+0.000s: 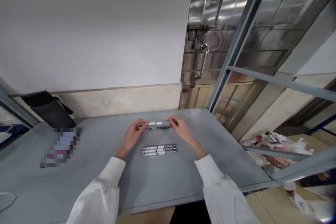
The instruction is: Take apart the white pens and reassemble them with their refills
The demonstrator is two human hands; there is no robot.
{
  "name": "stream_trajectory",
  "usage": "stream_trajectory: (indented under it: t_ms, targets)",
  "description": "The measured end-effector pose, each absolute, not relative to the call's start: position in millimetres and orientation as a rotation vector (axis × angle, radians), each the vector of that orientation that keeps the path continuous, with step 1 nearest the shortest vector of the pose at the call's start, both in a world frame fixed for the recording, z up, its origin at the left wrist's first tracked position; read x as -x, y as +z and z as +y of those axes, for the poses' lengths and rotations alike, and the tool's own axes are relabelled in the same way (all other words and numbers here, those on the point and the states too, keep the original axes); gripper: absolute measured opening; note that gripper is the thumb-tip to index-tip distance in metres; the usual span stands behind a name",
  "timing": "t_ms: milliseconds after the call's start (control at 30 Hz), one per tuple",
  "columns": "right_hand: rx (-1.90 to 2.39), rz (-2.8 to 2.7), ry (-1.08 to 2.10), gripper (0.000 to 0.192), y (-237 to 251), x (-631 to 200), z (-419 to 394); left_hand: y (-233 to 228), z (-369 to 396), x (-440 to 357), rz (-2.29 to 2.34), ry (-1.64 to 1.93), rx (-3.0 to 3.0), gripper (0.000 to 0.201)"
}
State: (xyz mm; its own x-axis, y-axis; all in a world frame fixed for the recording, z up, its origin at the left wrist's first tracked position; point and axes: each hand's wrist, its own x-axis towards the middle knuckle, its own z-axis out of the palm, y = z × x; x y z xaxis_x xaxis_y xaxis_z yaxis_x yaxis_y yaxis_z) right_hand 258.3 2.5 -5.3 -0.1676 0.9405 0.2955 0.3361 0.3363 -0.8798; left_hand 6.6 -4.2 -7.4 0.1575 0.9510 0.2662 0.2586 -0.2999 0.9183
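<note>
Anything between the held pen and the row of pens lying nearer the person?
Nothing visible. The left hand and right hand hold the pen by its ends, just beyond the three pens lying side by side; only bare grey table shows between them.

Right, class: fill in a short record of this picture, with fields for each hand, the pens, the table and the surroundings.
left hand: fingertips grip one end of a pen
right hand: fingertips grip the pen's other end
held pen: white and grey, level, just above the table
loose pens: three side by side on the table, nearer the person than the held pen
bag: black, far left by the wall
door: steel, padlock on its bolt
</note>
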Motion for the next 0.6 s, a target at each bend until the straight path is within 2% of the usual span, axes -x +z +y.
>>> stream_trajectory:
  t_ms: [300,467,600]
  targets:
    - [1.103,-1.825,0.889,0.034,-7,-266,-12,5,-8,8,1.2,0.968,-1.95,0.035]
    - [1.061,-2.018,1.06,0.032,-7,-271,-24,5,-10,24,1.122,0.727,-2.072,0.028]
    - [1.031,-2.081,1.071,0.028,-8,-273,-26,3,-12,27,1.035,0.565,-2.066,0.026]
